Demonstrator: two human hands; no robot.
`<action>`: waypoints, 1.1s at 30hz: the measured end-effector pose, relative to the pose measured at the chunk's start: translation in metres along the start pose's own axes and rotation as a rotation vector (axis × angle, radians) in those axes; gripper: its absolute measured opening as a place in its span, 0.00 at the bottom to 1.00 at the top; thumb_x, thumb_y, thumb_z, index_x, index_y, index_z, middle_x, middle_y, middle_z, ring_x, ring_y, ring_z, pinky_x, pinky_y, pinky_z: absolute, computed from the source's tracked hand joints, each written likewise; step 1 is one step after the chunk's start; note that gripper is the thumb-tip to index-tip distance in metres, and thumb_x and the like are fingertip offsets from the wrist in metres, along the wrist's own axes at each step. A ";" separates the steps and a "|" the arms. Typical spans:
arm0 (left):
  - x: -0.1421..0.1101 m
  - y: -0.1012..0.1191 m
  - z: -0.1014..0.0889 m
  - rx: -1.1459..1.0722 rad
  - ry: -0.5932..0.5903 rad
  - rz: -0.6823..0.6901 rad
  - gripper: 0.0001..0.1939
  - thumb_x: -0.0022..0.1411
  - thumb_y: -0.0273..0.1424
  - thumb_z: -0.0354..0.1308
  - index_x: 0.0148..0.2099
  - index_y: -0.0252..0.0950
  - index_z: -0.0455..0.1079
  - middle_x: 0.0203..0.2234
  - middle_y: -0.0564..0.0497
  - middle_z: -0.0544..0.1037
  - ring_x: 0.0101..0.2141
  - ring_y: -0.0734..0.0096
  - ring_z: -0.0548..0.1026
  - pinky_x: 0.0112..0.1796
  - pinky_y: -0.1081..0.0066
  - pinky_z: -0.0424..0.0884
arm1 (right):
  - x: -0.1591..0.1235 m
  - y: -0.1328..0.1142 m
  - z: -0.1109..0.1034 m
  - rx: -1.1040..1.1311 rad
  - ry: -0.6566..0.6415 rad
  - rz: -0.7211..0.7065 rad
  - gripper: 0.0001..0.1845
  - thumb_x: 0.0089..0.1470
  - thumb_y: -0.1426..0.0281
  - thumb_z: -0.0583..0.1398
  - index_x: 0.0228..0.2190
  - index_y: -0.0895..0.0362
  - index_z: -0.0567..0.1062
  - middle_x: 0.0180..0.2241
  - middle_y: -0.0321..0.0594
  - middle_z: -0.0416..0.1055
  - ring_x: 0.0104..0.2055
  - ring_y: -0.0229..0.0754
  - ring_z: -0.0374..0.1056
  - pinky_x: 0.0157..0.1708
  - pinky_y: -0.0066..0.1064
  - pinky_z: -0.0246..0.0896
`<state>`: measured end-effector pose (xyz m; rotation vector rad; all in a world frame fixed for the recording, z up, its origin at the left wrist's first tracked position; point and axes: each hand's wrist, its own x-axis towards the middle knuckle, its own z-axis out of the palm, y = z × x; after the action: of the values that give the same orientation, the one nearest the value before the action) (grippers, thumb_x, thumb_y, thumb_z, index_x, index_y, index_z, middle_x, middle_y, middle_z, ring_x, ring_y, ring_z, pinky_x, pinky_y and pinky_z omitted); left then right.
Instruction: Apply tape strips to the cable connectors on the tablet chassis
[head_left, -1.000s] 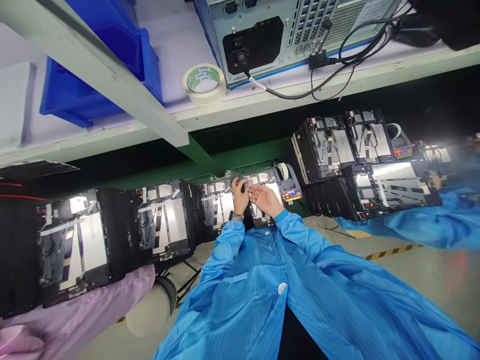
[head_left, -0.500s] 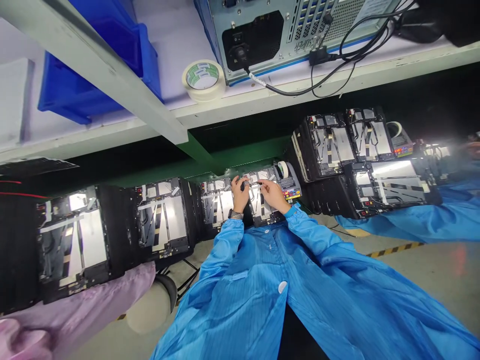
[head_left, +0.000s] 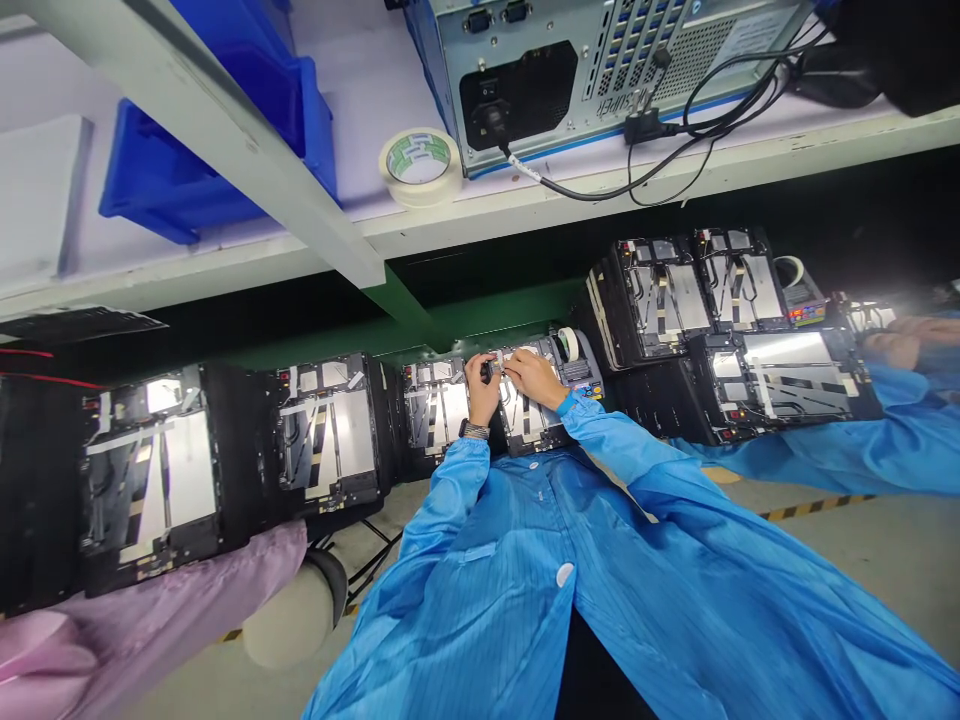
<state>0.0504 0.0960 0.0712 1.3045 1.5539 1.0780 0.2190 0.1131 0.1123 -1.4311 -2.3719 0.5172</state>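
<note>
My left hand (head_left: 482,390), with a dark band at its wrist, curls its fingers round a small black object (head_left: 487,372) too small to name. Close beside it my right hand (head_left: 538,378) has its thumb and fingers pinched together near the left fingertips; what they hold is hidden. Both hands are at the upper part of an opened flat electronic unit (head_left: 517,418) with silver panels and dark strips. A similar unit (head_left: 431,415) stands just left of my left hand. To the right of my right hand is a tape dispenser (head_left: 581,365) with a cream tape roll (head_left: 568,345).
More opened units (head_left: 330,430) line the bench on the left; stacks of them (head_left: 660,300) stand on the right. Above runs a white shelf (head_left: 480,222) with a blue bin (head_left: 217,190), a tape roll (head_left: 421,165) and a computer case (head_left: 525,100). Co-workers' sleeves (head_left: 810,470) show at both sides.
My right hand has moved left and closer to my left hand, its fingers now meeting near the left fingertips. At far right, a co-worker's hand has come over a unit. The view has shifted slightly.
</note>
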 end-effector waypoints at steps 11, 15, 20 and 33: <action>0.000 -0.002 -0.001 0.022 -0.028 0.019 0.12 0.68 0.27 0.59 0.51 0.44 0.75 0.62 0.42 0.66 0.67 0.54 0.65 0.62 0.54 0.68 | -0.002 0.001 0.013 0.123 0.146 0.000 0.14 0.71 0.72 0.56 0.41 0.56 0.83 0.38 0.46 0.72 0.42 0.48 0.65 0.42 0.38 0.61; 0.000 -0.003 0.000 0.025 -0.039 0.027 0.08 0.69 0.29 0.58 0.48 0.43 0.77 0.60 0.43 0.66 0.68 0.54 0.64 0.66 0.52 0.65 | -0.005 -0.001 0.016 0.129 0.168 0.003 0.14 0.70 0.73 0.56 0.39 0.56 0.83 0.36 0.45 0.71 0.41 0.49 0.64 0.42 0.39 0.60; 0.002 -0.006 -0.002 0.046 -0.047 0.022 0.07 0.70 0.32 0.60 0.48 0.44 0.78 0.60 0.43 0.66 0.68 0.54 0.64 0.67 0.52 0.63 | -0.005 0.001 0.012 0.087 0.146 -0.038 0.15 0.70 0.72 0.56 0.38 0.56 0.84 0.35 0.45 0.70 0.40 0.48 0.63 0.41 0.38 0.59; 0.014 0.000 -0.005 0.119 -0.063 0.078 0.03 0.66 0.32 0.65 0.43 0.43 0.78 0.56 0.43 0.70 0.64 0.52 0.68 0.65 0.51 0.63 | -0.024 0.009 -0.002 0.231 0.191 0.155 0.24 0.70 0.76 0.50 0.57 0.55 0.80 0.41 0.47 0.71 0.49 0.52 0.65 0.51 0.42 0.64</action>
<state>0.0439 0.1097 0.0715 1.4767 1.5505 0.9952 0.2373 0.0953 0.1076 -1.4925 -1.9939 0.6403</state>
